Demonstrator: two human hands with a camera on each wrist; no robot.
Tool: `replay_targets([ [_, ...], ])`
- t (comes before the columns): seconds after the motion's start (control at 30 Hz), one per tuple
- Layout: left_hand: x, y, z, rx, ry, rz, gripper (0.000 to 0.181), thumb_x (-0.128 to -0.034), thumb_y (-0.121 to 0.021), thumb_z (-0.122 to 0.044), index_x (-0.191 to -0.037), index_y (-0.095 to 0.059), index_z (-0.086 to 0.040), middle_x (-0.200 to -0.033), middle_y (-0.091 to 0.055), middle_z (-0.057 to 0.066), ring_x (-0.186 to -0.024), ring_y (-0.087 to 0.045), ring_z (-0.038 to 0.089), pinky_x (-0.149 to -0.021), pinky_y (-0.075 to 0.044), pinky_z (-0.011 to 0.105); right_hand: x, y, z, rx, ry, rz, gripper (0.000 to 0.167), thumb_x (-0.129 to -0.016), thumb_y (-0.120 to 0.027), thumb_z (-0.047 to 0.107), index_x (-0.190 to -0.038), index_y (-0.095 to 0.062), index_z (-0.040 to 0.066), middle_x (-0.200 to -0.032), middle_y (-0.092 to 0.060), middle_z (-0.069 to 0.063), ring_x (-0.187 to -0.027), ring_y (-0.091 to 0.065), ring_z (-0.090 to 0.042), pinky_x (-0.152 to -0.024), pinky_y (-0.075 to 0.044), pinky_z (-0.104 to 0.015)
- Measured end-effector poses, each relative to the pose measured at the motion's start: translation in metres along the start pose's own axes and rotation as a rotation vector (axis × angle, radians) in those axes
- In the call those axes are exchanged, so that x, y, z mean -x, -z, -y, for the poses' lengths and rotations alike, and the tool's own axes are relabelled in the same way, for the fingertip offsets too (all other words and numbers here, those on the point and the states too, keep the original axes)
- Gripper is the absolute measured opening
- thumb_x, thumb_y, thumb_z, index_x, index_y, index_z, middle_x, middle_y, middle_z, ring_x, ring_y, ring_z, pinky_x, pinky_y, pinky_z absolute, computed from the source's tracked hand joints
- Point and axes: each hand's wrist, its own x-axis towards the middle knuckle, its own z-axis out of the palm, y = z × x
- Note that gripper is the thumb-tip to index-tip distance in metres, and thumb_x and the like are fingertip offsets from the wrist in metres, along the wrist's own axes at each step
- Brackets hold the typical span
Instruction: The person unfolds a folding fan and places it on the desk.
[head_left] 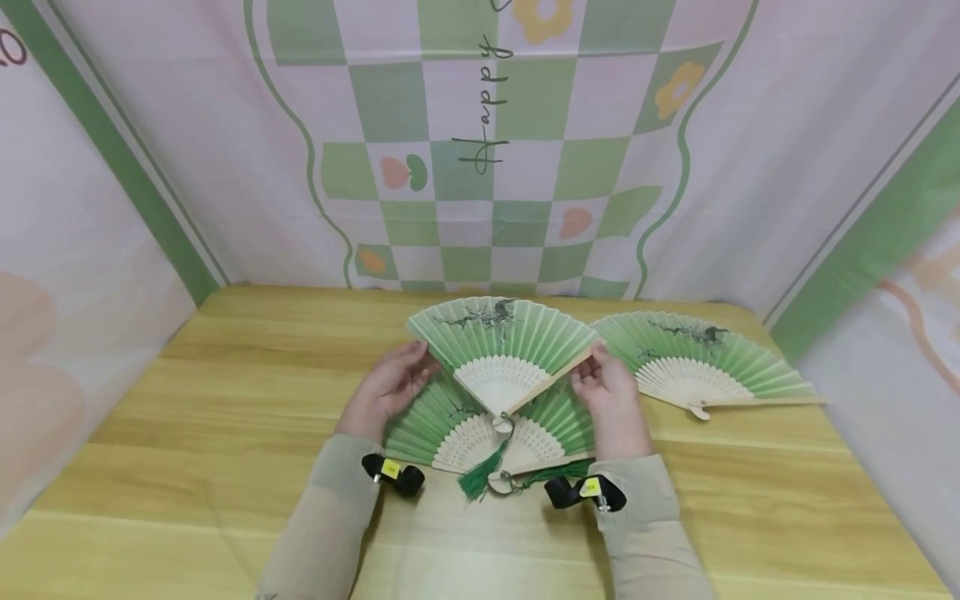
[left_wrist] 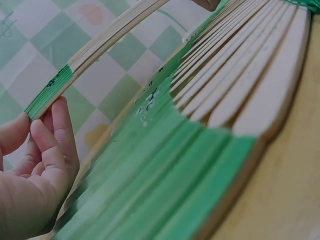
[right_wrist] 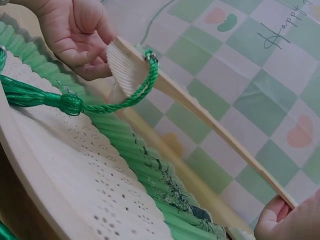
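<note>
An open green folding fan (head_left: 501,333) with pale perforated ribs and a dark bird-and-branch print is held up, spread wide. My left hand (head_left: 390,383) pinches its left end between thumb and fingers, as the left wrist view shows on the folded green edge (left_wrist: 50,90). At the other end, my right hand (head_left: 606,387) pinches the outer rib (right_wrist: 235,142). From the pivot hangs a green tassel (head_left: 483,473). Beneath, a second open green fan (head_left: 420,429) lies on the table, partly hidden by the held one.
A third open green fan (head_left: 693,362) lies at the right, its near edge partly behind the held fan and my right hand. The wooden table (head_left: 225,400) meets a checkered cloth backdrop (head_left: 525,167) at the back. Cloth walls stand on both sides.
</note>
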Motion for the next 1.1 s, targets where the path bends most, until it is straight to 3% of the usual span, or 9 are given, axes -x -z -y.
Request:
replay_targets([
  [0.47,-0.0003,0.0026,-0.0013,0.030,-0.009,-0.032,0.023,-0.1043,-0.049,-0.015,-0.125,-0.054,-0.008,-0.099,-0.070,-0.003,-0.089,-0.065,0.009,-0.072,-0.050,0.012,-0.0004,0.0034,0.0063,-0.048,0.051,-0.036,0.015,-0.104,-0.046,0.016,-0.114,-0.054,0.021,-0.086,-0.060,-0.001,-0.097,-0.055,-0.008,-0.088,-0.044,-0.023],
  [0.67,-0.0011,0.0052,-0.0009,0.026,-0.024,-0.037,0.021,-0.1045,-0.048,-0.014,-0.124,-0.054,-0.008,-0.098,-0.070,-0.004,-0.089,-0.066,0.009,-0.072,-0.050,0.012,-0.0005,0.0043,0.0080,-0.073,0.067,-0.053,0.012,-0.103,-0.047,0.016,-0.108,-0.057,0.021,-0.083,-0.059,-0.002,-0.090,-0.056,-0.010,-0.082,-0.044,-0.025],
  [0.87,-0.0005,0.0068,0.0001,0.020,-0.032,-0.037,0.023,-0.1042,-0.048,-0.014,-0.126,-0.053,-0.007,-0.099,-0.070,-0.005,-0.090,-0.067,0.009,-0.073,-0.050,0.012,-0.0007,0.0052,0.0074,-0.080,0.077,-0.051,0.013,-0.103,-0.046,0.017,-0.111,-0.056,0.021,-0.088,-0.059,-0.002,-0.095,-0.056,-0.009,-0.084,-0.045,-0.024],
  [1.1,0.0000,0.0052,-0.0009,0.063,-0.055,-0.055,0.014,-0.1039,-0.049,-0.014,-0.113,-0.058,-0.010,-0.096,-0.072,-0.003,-0.088,-0.069,0.010,-0.072,-0.050,0.012,-0.0038,0.0054,0.0086,-0.189,0.108,-0.089,0.012,-0.102,-0.049,0.014,-0.108,-0.059,0.019,-0.088,-0.059,-0.004,-0.094,-0.058,-0.010,-0.083,-0.047,-0.024],
])
